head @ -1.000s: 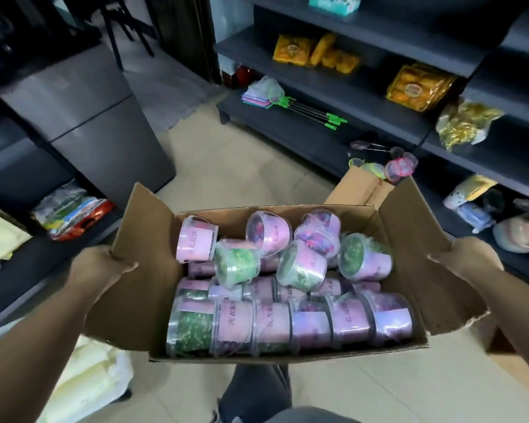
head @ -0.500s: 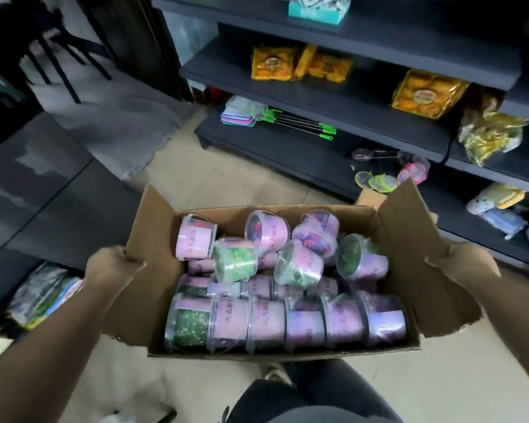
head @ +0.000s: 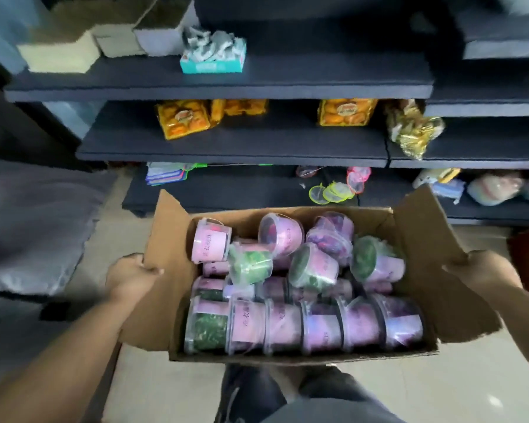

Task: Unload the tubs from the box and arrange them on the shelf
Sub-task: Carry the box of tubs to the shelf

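Note:
An open cardboard box (head: 171, 248) is held in front of me, above the floor. It is full of several clear tubs (head: 313, 267) with pink and purple labels and green or purple contents, some lying loose on top of a packed row. My left hand (head: 129, 274) grips the box's left flap. My right hand (head: 486, 271) grips the right flap. The dark shelf unit (head: 226, 151) stands straight ahead, its middle shelf just beyond the box.
Orange snack packs (head: 184, 119) and a gold bag (head: 414, 132) lie on the middle shelf. A teal box (head: 213, 61) sits on the upper shelf. Small mesh strainers (head: 333, 190) and plush toys (head: 495, 187) fill the bottom shelf. My legs (head: 287, 395) show below the box.
I have turned with the box to face the shelf unit squarely and come closer to it. Both hands keep their hold on the flaps.

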`<state>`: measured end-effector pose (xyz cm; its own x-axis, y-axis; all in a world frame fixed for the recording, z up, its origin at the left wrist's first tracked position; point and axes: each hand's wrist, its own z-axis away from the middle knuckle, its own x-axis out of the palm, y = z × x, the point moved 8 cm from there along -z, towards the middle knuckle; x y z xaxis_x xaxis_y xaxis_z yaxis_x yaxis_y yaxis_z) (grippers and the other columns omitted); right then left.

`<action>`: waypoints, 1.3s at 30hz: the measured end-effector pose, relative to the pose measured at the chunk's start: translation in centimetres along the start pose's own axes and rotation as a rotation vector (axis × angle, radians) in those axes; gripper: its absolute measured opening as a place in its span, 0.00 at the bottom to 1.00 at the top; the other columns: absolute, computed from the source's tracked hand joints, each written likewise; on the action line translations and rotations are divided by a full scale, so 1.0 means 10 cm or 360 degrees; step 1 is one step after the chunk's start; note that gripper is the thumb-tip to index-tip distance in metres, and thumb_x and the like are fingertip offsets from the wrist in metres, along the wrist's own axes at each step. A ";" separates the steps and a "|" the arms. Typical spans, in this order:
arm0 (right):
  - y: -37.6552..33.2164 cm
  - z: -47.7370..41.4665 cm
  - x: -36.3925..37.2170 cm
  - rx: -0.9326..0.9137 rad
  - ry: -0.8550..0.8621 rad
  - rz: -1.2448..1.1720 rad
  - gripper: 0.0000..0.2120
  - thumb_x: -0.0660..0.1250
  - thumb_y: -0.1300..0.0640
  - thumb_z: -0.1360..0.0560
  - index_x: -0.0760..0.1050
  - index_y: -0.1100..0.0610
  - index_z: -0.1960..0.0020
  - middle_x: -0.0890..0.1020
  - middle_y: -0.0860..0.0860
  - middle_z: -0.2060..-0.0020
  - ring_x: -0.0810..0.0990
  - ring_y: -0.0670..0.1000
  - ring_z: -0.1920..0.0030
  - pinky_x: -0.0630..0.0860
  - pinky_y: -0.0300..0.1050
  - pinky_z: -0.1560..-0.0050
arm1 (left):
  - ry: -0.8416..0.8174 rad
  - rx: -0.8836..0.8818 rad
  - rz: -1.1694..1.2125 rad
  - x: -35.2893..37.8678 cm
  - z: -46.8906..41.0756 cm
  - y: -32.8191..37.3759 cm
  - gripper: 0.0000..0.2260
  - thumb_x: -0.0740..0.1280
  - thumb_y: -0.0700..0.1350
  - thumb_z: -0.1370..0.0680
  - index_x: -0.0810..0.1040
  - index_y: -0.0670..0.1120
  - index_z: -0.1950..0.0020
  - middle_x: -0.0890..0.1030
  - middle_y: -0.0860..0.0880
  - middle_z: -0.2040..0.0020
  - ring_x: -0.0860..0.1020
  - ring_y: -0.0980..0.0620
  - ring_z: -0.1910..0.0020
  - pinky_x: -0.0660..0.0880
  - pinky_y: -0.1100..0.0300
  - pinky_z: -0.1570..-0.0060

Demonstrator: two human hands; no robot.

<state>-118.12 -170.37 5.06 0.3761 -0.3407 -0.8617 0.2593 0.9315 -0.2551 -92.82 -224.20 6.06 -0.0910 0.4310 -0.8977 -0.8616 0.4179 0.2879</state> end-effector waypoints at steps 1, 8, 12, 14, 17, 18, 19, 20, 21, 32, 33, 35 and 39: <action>0.07 0.08 -0.02 0.0102 0.0020 -0.0041 0.15 0.71 0.53 0.30 0.71 0.59 0.70 0.72 0.54 0.74 0.74 0.58 0.65 0.66 0.46 0.66 | -0.0026 0.0086 -0.0034 0.03 -0.22 0.18 0.12 0.71 0.45 0.28 0.79 0.37 0.52 0.81 0.36 0.53 0.78 0.37 0.54 0.68 0.54 0.61; 0.72 0.79 0.15 0.0669 0.0210 -0.0473 0.17 0.71 0.61 0.29 0.70 0.63 0.74 0.72 0.55 0.77 0.70 0.54 0.72 0.62 0.46 0.71 | -0.0213 0.0645 -0.0330 0.26 -0.95 1.61 0.11 0.69 0.46 0.27 0.78 0.38 0.52 0.80 0.37 0.51 0.78 0.39 0.50 0.71 0.55 0.57; 1.10 1.13 0.41 0.0944 0.0258 -0.0540 0.19 0.74 0.57 0.34 0.70 0.64 0.76 0.69 0.53 0.80 0.73 0.58 0.72 0.61 0.44 0.73 | -0.0323 0.0942 -0.0563 0.58 -0.96 2.45 0.12 0.69 0.48 0.26 0.77 0.40 0.52 0.80 0.39 0.49 0.77 0.39 0.49 0.69 0.57 0.58; 1.36 1.25 0.54 0.1085 0.0281 -0.0526 0.20 0.73 0.60 0.32 0.68 0.62 0.77 0.68 0.53 0.80 0.72 0.58 0.71 0.64 0.46 0.70 | -0.0370 0.1095 -0.0645 0.80 -0.84 2.84 0.11 0.69 0.47 0.26 0.76 0.40 0.52 0.79 0.39 0.49 0.76 0.41 0.53 0.69 0.56 0.58; 1.61 1.57 0.74 0.1273 0.0243 -0.0470 0.13 0.71 0.57 0.30 0.74 0.63 0.68 0.71 0.55 0.75 0.74 0.58 0.68 0.68 0.45 0.65 | -0.0436 0.1257 -0.0734 1.09 -0.64 3.26 0.10 0.69 0.45 0.27 0.77 0.38 0.54 0.80 0.38 0.51 0.73 0.44 0.57 0.68 0.57 0.61; 1.69 1.71 0.82 0.1345 0.0218 -0.0476 0.12 0.70 0.56 0.29 0.74 0.62 0.66 0.73 0.56 0.73 0.74 0.58 0.67 0.68 0.45 0.65 | -0.0470 0.1326 -0.0770 1.19 -0.56 3.42 0.10 0.70 0.45 0.27 0.77 0.37 0.54 0.80 0.38 0.52 0.75 0.42 0.57 0.68 0.57 0.61; 1.72 1.85 0.85 0.1417 0.0198 -0.0487 0.11 0.70 0.55 0.29 0.74 0.61 0.65 0.74 0.57 0.71 0.73 0.57 0.66 0.68 0.44 0.65 | -0.0499 0.1396 -0.0805 1.30 -0.48 3.56 0.11 0.70 0.44 0.27 0.77 0.36 0.54 0.80 0.37 0.51 0.76 0.41 0.55 0.68 0.56 0.61; 1.77 1.97 0.89 0.1476 0.0184 -0.0487 0.11 0.69 0.54 0.29 0.76 0.61 0.63 0.75 0.58 0.69 0.73 0.57 0.65 0.68 0.43 0.64 | -0.0524 0.1465 -0.0842 1.39 -0.40 3.71 0.12 0.70 0.44 0.27 0.77 0.35 0.54 0.80 0.36 0.51 0.77 0.39 0.52 0.69 0.55 0.60; 1.80 2.09 0.91 0.1533 0.0187 -0.0505 0.11 0.70 0.54 0.29 0.77 0.62 0.61 0.75 0.58 0.68 0.74 0.57 0.64 0.68 0.43 0.64 | -0.0539 0.1541 -0.0895 1.49 -0.29 3.87 0.12 0.70 0.44 0.27 0.77 0.35 0.52 0.80 0.36 0.50 0.77 0.38 0.50 0.70 0.55 0.58; 1.62 2.70 1.14 0.2134 0.0269 -0.0842 0.14 0.70 0.54 0.28 0.78 0.66 0.62 0.81 0.64 0.61 0.78 0.61 0.57 0.68 0.45 0.60 | -0.0605 0.2101 -0.1143 2.15 0.37 5.27 0.12 0.69 0.47 0.27 0.79 0.38 0.51 0.80 0.38 0.51 0.77 0.39 0.51 0.70 0.56 0.59; 1.57 2.68 1.14 0.2167 0.0270 -0.0850 0.15 0.69 0.54 0.28 0.79 0.68 0.60 0.82 0.65 0.58 0.79 0.62 0.54 0.68 0.46 0.59 | -0.0622 0.2136 -0.1151 2.21 0.39 5.39 0.12 0.70 0.47 0.27 0.79 0.38 0.51 0.80 0.38 0.51 0.77 0.39 0.50 0.71 0.55 0.58; 1.48 2.65 1.13 0.2244 0.0265 -0.0856 0.15 0.69 0.54 0.28 0.79 0.68 0.61 0.82 0.65 0.58 0.79 0.63 0.51 0.69 0.46 0.58 | -0.0661 0.2201 -0.1173 2.34 0.38 5.63 0.13 0.70 0.47 0.27 0.79 0.38 0.50 0.80 0.38 0.51 0.77 0.39 0.51 0.71 0.55 0.57; 1.41 2.67 1.10 0.2442 0.0268 -0.0955 0.16 0.70 0.53 0.28 0.76 0.65 0.66 0.77 0.60 0.65 0.78 0.61 0.57 0.67 0.45 0.59 | -0.0708 0.2326 -0.1221 2.64 0.39 5.96 0.13 0.69 0.47 0.26 0.79 0.37 0.50 0.80 0.37 0.51 0.78 0.39 0.52 0.70 0.57 0.61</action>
<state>-86.59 -164.43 3.67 -0.1632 -0.4703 -0.8673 0.9407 -0.3393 0.0070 -144.64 -184.77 0.88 0.4488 -0.1359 -0.8832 0.5247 0.8401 0.1373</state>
